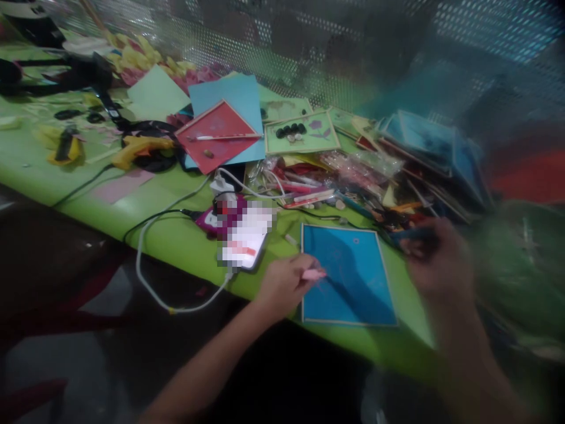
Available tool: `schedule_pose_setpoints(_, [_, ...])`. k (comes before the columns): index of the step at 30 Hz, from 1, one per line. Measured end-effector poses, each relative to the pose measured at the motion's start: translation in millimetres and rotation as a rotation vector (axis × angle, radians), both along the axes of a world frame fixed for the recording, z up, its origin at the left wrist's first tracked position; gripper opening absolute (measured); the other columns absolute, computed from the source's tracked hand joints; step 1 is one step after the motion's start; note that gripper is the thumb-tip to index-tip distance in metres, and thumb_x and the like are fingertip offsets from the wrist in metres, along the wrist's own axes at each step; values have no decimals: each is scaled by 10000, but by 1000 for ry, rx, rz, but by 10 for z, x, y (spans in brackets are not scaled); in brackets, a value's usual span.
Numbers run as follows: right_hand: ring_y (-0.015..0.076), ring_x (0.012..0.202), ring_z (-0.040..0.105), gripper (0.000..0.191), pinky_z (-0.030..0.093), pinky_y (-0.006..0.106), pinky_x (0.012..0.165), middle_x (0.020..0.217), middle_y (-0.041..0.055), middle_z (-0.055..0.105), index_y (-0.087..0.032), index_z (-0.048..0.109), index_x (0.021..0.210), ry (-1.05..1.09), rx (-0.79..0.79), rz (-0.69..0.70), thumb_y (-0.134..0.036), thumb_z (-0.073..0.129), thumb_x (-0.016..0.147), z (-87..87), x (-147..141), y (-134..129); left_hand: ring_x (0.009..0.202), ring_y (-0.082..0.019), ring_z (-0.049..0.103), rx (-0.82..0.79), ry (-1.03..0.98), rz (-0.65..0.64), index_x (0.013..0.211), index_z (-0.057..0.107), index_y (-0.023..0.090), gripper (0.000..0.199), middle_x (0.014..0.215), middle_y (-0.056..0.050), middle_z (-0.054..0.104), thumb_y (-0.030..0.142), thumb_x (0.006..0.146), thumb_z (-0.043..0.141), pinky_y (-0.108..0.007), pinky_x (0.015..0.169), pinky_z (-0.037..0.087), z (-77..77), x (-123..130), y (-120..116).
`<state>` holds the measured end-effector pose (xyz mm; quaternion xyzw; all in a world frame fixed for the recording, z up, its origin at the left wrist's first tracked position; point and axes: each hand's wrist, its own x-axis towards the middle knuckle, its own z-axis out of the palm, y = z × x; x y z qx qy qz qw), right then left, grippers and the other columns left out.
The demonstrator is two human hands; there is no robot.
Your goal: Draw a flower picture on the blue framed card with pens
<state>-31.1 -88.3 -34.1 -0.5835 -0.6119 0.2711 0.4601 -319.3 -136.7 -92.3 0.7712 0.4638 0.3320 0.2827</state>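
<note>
A blue panel (pixel 348 277) with a pale wooden border lies near the front edge of the green table, with a small light mark in its upper right and a dark shadow across it. Over its left side, my left hand (pixel 286 282) is closed on a small pink piece (pixel 313 274); what it is made of I cannot tell. My right hand (pixel 436 265) is raised beyond the panel's right side, its fingers closed around a slim dark-blue tool (pixel 417 233). Blur hides the tool's exact kind.
Left of the panel lie a lit phone (pixel 247 235) on a white cable and a purple box (pixel 223 215). Behind are a red framed panel (pixel 218 138), a green framed panel (pixel 302 132) and stacked blue panels (pixel 428 141). A yellow glue gun (pixel 141 147) rests farther left.
</note>
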Motion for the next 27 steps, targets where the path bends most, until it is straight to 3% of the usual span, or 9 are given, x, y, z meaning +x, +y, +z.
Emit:
schedule_pose_setpoints(4, [151,494,499,235,408,310,493,585,-28,538,-269,641,777,468,-54,-162,-474,692,880,-58,-105,9,823,-197,690,123,-2,-64,905,686,209,233,919,-33,779,344,1064,583,-315,748,470,-48,-34,-97])
schedule_pose_setpoints(6, [138,507,525,211,407,282,480,601,-27,570,-252,666,773,529,-90,-142,-434,737,853,-51,-193,8,905,-215,706,154,-8,-108,918,684,208,206,968,-35,795,335,1058,602,-344,813,487,-66,-50,-138])
schedule_pose_setpoints(14, [140,557,596,250,464,258,529,631,-24,650,-242,676,806,221,-133,60,-391,870,754,73,-593,64,1007,-237,741,101,73,-219,983,679,195,201,1053,-54,815,376,1052,625,-387,879,471,-123,-95,-207])
schedule_pose_setpoints(22, [183,661,640,221,497,303,623,716,4,692,-239,681,837,-143,-107,172,-442,761,875,-224,-862,172,1009,-236,736,76,70,-238,951,686,197,206,1041,-46,814,373,1045,634,-384,894,476,-132,-88,-198])
schedule_pose_setpoints(27, [195,676,648,252,489,322,646,746,8,701,-249,678,866,-183,-112,155,-491,732,910,-271,-825,180,1016,-238,735,93,46,-236,978,686,203,182,1060,-40,814,370,1038,645,-387,894,477,-143,-91,-204])
